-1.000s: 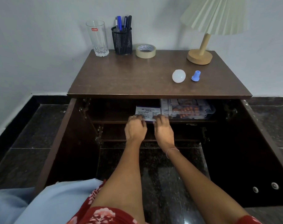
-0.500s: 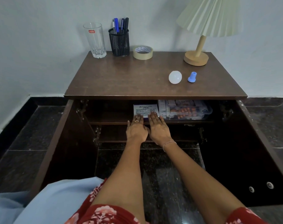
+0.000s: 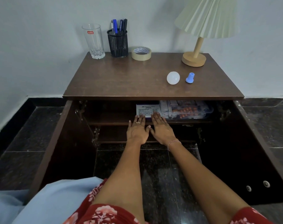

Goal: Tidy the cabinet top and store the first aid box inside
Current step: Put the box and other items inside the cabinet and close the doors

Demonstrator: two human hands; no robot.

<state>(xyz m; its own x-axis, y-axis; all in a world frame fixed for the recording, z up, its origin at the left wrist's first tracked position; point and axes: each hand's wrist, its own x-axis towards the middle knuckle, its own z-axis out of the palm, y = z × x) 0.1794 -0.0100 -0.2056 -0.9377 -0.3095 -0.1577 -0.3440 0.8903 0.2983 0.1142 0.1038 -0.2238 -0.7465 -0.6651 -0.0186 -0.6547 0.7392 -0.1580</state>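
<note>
Left hand (image 3: 137, 131) and right hand (image 3: 161, 130), fingers straight, touch the white box (image 3: 148, 109) at the shelf (image 3: 108, 118) edge, first aid box (image 3: 189, 109) at its 3 o'clock, open shelf at 9.

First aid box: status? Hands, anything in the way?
Hands flat: left hand, right hand, fingertips on white Faber-Castell box. Clear first aid box on upper shelf, beside it on the right. Nothing blocking it.

Red label on the clear tall glass (image 3: 93, 41), left of the black mesh pen cup (image 3: 117, 43), reads "cello"; the white cardboard box (image 3: 147, 109) below that cup reads "Faber-Castell".
</note>
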